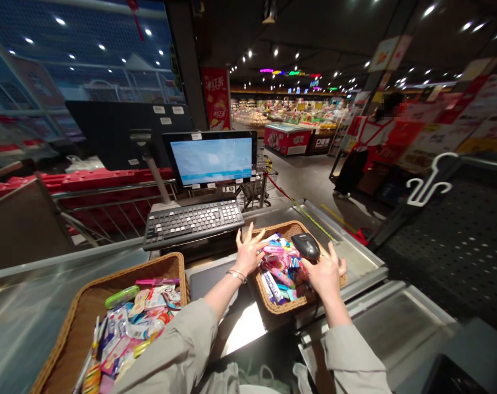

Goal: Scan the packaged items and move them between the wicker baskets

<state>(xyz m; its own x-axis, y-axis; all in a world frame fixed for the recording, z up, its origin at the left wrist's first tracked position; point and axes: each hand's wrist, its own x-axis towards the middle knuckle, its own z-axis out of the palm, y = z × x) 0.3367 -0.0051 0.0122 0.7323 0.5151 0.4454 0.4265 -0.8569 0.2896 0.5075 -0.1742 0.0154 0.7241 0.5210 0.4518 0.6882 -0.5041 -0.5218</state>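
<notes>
A small wicker basket point(279, 309) filled with colourful wrapped sweets point(281, 265) stands on the checkout counter between my hands. My left hand point(247, 254) is over its left rim, fingers spread, the fingertips near the sweets. At the right side, my right hand point(325, 272) has its thumb and fingers apart. A black computer mouse point(305, 246) lies on top at the basket's far right, just beyond my right thumb; I cannot tell whether they touch. Neither hand appears to hold anything.
A larger wicker basket point(63, 328) of packaged sweets stands at the left. Behind my left hand are a keyboard point(194, 220) and a lit monitor point(212, 158). White hooks point(427, 192) hang on a black panel at the right. A person point(361, 145) stands in the aisle.
</notes>
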